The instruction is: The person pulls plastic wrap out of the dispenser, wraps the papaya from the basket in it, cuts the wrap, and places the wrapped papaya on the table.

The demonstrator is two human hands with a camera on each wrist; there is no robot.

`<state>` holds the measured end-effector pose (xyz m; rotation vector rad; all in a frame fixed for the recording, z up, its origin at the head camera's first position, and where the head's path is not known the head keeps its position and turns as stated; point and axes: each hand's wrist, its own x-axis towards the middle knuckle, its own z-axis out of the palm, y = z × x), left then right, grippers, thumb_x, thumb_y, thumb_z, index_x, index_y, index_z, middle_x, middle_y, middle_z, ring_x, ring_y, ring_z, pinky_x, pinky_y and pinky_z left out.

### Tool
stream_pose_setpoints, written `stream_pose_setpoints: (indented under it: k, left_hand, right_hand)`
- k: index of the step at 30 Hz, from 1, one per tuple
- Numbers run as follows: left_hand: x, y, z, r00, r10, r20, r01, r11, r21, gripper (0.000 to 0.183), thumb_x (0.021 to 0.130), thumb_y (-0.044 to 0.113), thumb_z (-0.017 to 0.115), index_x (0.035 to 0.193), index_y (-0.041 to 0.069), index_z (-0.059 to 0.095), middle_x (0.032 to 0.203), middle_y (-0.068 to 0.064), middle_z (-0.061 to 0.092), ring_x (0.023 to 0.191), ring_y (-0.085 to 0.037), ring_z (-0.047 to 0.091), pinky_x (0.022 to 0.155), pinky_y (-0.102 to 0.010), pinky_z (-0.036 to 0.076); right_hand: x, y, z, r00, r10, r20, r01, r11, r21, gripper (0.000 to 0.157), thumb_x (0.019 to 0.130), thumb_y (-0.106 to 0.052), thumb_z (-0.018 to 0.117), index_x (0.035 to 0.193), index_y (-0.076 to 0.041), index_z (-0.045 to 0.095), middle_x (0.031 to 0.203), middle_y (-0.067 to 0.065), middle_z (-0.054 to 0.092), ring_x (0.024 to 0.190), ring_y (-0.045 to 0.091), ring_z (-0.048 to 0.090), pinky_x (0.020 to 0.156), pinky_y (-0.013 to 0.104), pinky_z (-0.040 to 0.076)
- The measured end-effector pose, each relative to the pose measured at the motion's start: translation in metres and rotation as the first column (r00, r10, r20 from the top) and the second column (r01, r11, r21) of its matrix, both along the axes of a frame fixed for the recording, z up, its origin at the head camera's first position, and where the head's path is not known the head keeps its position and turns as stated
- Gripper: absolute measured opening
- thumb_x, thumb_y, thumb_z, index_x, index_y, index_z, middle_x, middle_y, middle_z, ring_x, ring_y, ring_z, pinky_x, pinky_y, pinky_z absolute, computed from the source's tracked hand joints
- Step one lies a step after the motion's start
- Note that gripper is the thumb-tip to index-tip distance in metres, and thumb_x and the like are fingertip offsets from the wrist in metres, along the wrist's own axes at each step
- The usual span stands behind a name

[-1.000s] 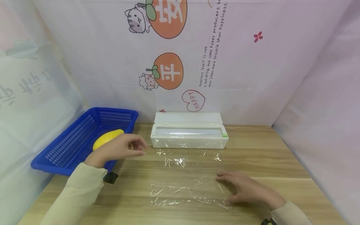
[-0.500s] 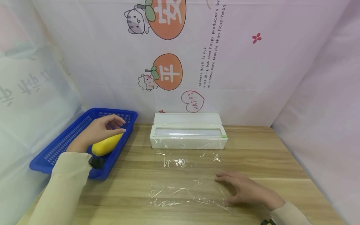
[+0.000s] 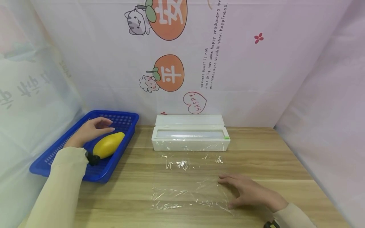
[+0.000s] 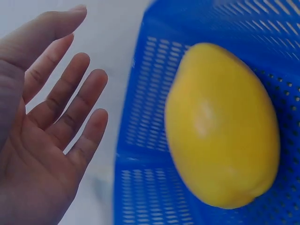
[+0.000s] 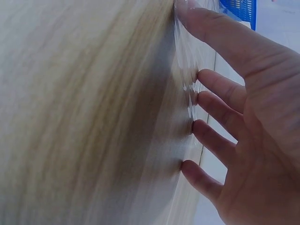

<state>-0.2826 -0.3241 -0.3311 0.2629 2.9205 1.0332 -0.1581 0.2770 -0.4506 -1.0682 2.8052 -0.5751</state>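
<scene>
My left hand (image 3: 88, 130) hovers over the blue plastic basket (image 3: 113, 165), fingers spread and loosely bent, holding nothing. Just to the right of that hand lies a smooth yellow oval fruit (image 3: 107, 145), mango- or papaya-like, inside the basket. The left wrist view shows a gap between the fingers and the fruit (image 4: 220, 126). A sheet of clear cling film (image 3: 182, 165) stretches over the table from the white dispenser box (image 3: 191, 145). At the sheet's near right side, my right hand (image 3: 249, 191) rests with its fingertips on the film's edge, the fingers apart.
The dispenser's lid (image 3: 189, 120) stands raised at the back, by the printed curtain (image 3: 233, 104). A green slider (image 3: 226, 137) sits at the box's right end. Wooden tabletop (image 3: 265, 152) runs to the right; white cloth hangs on both sides.
My left hand has moved left and back, from beside the basket to above it past the fruit, leaving the fruit more exposed. The right hand and the film stay in place.
</scene>
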Motion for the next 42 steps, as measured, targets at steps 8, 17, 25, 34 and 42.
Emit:
stream_pose_setpoints:
  k: [8, 17, 25, 34, 42]
  left_hand:
    - [-0.011, -0.013, -0.018, 0.996, -0.010, 0.094, 0.006, 0.999, 0.041, 0.075, 0.095, 0.049, 0.066, 0.144, -0.003, 0.044, 0.145, -0.031, 0.044, 0.132, -0.047, 0.041, 0.107, -0.063, 0.033]
    - [-0.009, -0.025, -0.043, 0.974, -0.027, 0.226, 0.019, 0.999, 0.038, 0.088, 0.094, 0.049, 0.066, 0.152, -0.006, 0.029, 0.150, -0.038, 0.030, 0.136, -0.054, 0.032, 0.107, -0.065, 0.033]
    - [-0.010, -0.033, -0.055, 0.957, -0.002, 0.290, 0.000, 1.000, 0.007, 0.100, 0.091, 0.055, 0.068, 0.154, -0.006, 0.021, 0.150, -0.041, 0.022, 0.135, -0.057, 0.028, 0.106, -0.068, 0.032]
    - [-0.006, -0.029, -0.051, 0.955, -0.015, 0.295, 0.021, 1.000, -0.017, 0.099, 0.090, 0.052, 0.070, 0.153, -0.008, 0.022, 0.148, -0.042, 0.025, 0.131, -0.055, 0.034, 0.103, -0.068, 0.035]
    - [-0.004, -0.026, -0.048, 0.966, -0.011, 0.257, 0.011, 1.000, 0.000, 0.098, 0.090, 0.054, 0.070, 0.154, -0.006, 0.025, 0.150, -0.038, 0.027, 0.131, -0.053, 0.036, 0.103, -0.067, 0.036]
  right_hand:
    - [-0.001, 0.000, 0.001, 0.999, -0.018, 0.037, 0.018, 1.000, -0.005, 0.082, 0.073, -0.063, 0.078, 0.140, -0.020, 0.057, 0.147, 0.005, 0.051, 0.131, 0.038, 0.047, 0.103, 0.066, 0.036]
    - [0.000, 0.000, -0.001, 0.999, -0.020, 0.039, 0.020, 1.000, 0.006, 0.080, 0.073, -0.061, 0.080, 0.140, -0.023, 0.058, 0.147, 0.002, 0.052, 0.131, 0.035, 0.047, 0.103, 0.062, 0.038]
    - [0.001, 0.000, 0.001, 1.000, -0.001, 0.008, 0.001, 1.000, -0.003, 0.079, 0.073, -0.060, 0.081, 0.138, -0.021, 0.059, 0.145, 0.003, 0.053, 0.130, 0.036, 0.049, 0.102, 0.063, 0.039]
    - [0.002, -0.001, 0.004, 1.000, -0.012, 0.025, 0.012, 1.000, 0.001, 0.078, 0.074, -0.059, 0.081, 0.139, -0.022, 0.058, 0.146, 0.003, 0.052, 0.130, 0.036, 0.048, 0.102, 0.063, 0.039]
    - [0.002, -0.001, 0.004, 0.999, -0.012, 0.039, 0.012, 1.000, -0.003, 0.078, 0.074, -0.058, 0.081, 0.139, -0.021, 0.058, 0.147, 0.005, 0.051, 0.131, 0.037, 0.047, 0.102, 0.064, 0.038]
